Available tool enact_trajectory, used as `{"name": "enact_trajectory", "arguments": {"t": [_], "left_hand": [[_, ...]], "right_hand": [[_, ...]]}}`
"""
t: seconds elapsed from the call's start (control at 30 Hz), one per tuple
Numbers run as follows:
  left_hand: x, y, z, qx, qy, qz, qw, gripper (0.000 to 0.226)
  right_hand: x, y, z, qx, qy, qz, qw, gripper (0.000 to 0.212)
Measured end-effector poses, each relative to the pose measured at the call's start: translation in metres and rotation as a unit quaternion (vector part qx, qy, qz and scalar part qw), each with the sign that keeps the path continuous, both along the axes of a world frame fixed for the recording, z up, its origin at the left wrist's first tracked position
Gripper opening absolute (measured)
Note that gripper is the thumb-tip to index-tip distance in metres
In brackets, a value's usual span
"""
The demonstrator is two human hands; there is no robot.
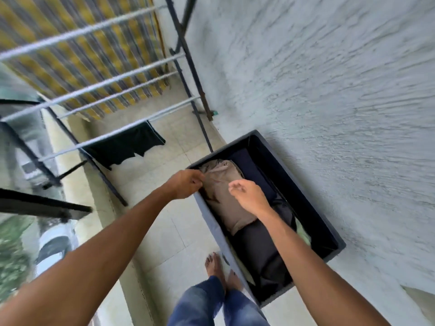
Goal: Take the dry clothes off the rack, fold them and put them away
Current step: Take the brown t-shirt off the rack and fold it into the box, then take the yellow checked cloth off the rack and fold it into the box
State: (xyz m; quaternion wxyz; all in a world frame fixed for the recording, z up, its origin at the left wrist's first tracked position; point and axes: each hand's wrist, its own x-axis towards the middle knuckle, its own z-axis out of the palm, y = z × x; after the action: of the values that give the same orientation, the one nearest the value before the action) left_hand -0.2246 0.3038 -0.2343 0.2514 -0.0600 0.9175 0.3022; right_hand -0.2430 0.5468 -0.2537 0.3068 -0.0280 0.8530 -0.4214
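A dark fabric storage box [297, 169] stands on the floor against the wall. Inside it a folded brown garment [226, 203] lies on top of dark folded clothes [261, 255]. My left hand [187, 184] is at the box's far left corner, its fingers curled at the edge of the brown garment. Just above that garment hovers my right hand [249, 194], fingers loosely curled and holding nothing. A black garment [127, 147] hangs from the lowest rail of the drying rack [117, 90]. A yellow and grey striped cloth [70, 55] hangs further back.
The rough white wall [329, 90] runs along the right, close behind the box. The rack's dark frame legs [197, 109] stand between rack and wall. My bare feet [223, 271] are on the tiled floor beside the box. A balcony ledge runs along the left.
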Motion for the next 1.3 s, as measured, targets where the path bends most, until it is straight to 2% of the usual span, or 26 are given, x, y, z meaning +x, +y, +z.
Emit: {"name": "enact_trajectory", "arguments": {"t": [0.1, 0.23, 0.4, 0.53, 0.7, 0.8, 0.9, 1.03, 1.3], "left_hand": [[0.026, -0.035, 0.041, 0.011, 0.04, 0.062, 0.997, 0.018], [0.049, -0.094, 0.099, 0.018, 0.093, 0.136, 0.986, 0.025], [0.052, -0.192, 0.188, -0.013, 0.225, 0.187, 0.956, 0.02], [0.037, -0.273, 0.263, -0.032, 0.344, 0.189, 0.919, 0.027], [0.015, -0.363, 0.329, -0.063, 0.432, 0.197, 0.878, 0.013], [0.002, -0.408, 0.347, -0.118, 0.446, 0.21, 0.862, 0.021], [-0.014, -0.458, 0.349, -0.15, 0.427, 0.252, 0.855, 0.037], [-0.047, -0.511, 0.347, -0.158, 0.405, 0.297, 0.85, 0.053], [-0.185, -0.61, 0.337, -0.281, 0.337, 0.248, 0.864, 0.072]], "right_hand": [[-0.007, -0.031, 0.031, -0.004, 0.038, 0.049, 0.998, 0.016], [-0.025, -0.092, 0.075, -0.012, 0.092, 0.106, 0.99, 0.012], [-0.054, -0.196, 0.166, -0.083, 0.184, 0.125, 0.971, 0.011], [-0.081, -0.293, 0.243, -0.145, 0.29, 0.102, 0.94, 0.007], [-0.11, -0.394, 0.318, -0.19, 0.404, 0.079, 0.891, 0.012], [-0.135, -0.434, 0.339, -0.193, 0.432, 0.07, 0.878, 0.01], [-0.169, -0.467, 0.348, -0.147, 0.467, 0.095, 0.867, 0.011], [-0.23, -0.506, 0.355, -0.032, 0.481, 0.141, 0.865, 0.034], [-0.385, -0.594, 0.345, 0.093, 0.431, 0.218, 0.871, 0.067]]}}
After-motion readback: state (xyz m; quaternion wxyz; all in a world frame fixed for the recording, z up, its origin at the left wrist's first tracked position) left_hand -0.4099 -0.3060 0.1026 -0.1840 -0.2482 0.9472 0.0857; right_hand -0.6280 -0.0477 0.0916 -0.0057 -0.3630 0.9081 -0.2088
